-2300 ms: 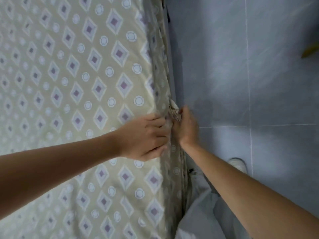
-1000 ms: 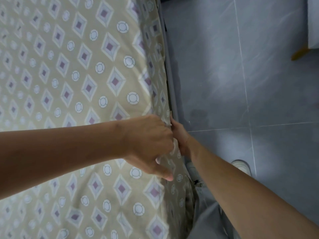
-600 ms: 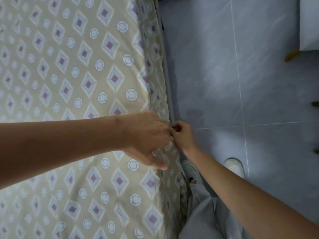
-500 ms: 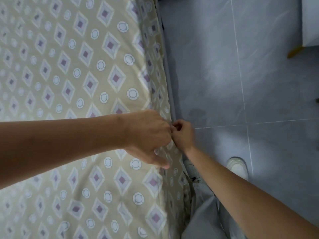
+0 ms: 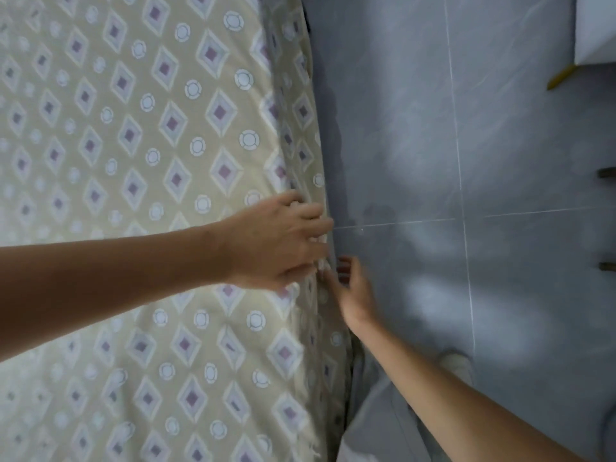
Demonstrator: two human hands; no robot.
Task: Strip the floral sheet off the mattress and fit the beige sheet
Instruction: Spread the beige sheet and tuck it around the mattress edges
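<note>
Both hands (image 5: 276, 241) (image 5: 353, 291) meet at the beige sheet's (image 5: 140, 135) side edge.

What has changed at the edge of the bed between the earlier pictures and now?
The left hand has opened: it pinched the beige sheet at the edge, now its fingers lie spread on it. The right hand has let go and loosened beside the edge. The sheet still covers the mattress.
</note>
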